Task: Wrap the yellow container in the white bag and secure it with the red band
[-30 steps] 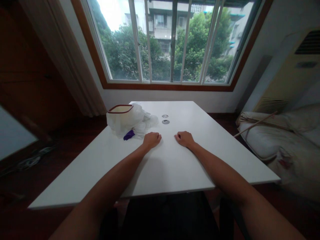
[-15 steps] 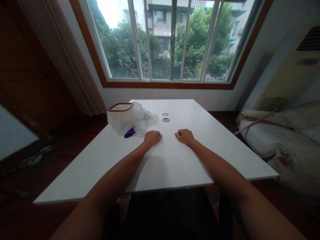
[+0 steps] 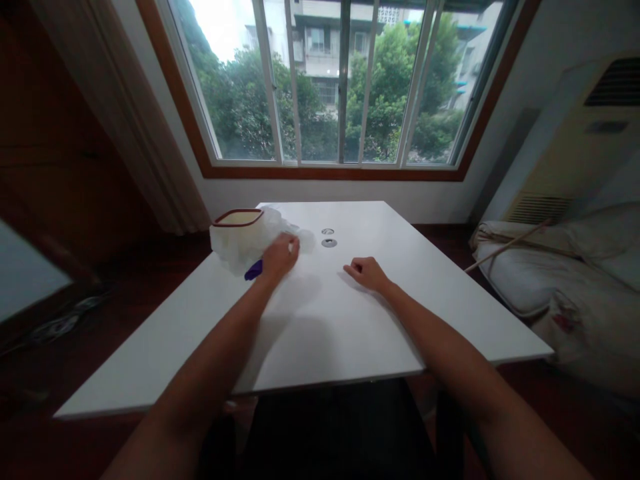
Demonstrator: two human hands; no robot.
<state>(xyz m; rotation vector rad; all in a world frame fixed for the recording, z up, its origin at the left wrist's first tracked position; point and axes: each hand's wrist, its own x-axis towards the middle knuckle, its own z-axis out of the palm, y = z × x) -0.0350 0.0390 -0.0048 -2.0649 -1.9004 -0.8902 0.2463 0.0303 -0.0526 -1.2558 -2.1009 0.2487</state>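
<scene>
The left hand [image 3: 280, 257] was seen stretched out over a heap of thin white plastic bags [image 3: 280, 233] lying on the far left part of the white table [image 3: 350, 320]; the fingers were spread loosely over the crumpled plastic, and whether any of it was actually pinched could not be told. A small purple object [image 3: 254, 269] was seen just beside that hand, at its near left, half tucked under the plastic. A pale tub with a dark red rim [image 3: 239, 227] was stood upright at the left edge of the heap, wrapped partly by the bags. The right hand [image 3: 365, 272] was laid on the bare tabletop well apart from the heap, its fingers curled in together on nothing. Two small round metal caps [image 3: 329, 238] were set into the tabletop between and beyond the two hands. A wide window [image 3: 340, 87] was seen behind the table, and bundled bedding [image 3: 565, 267] at the right.
</scene>
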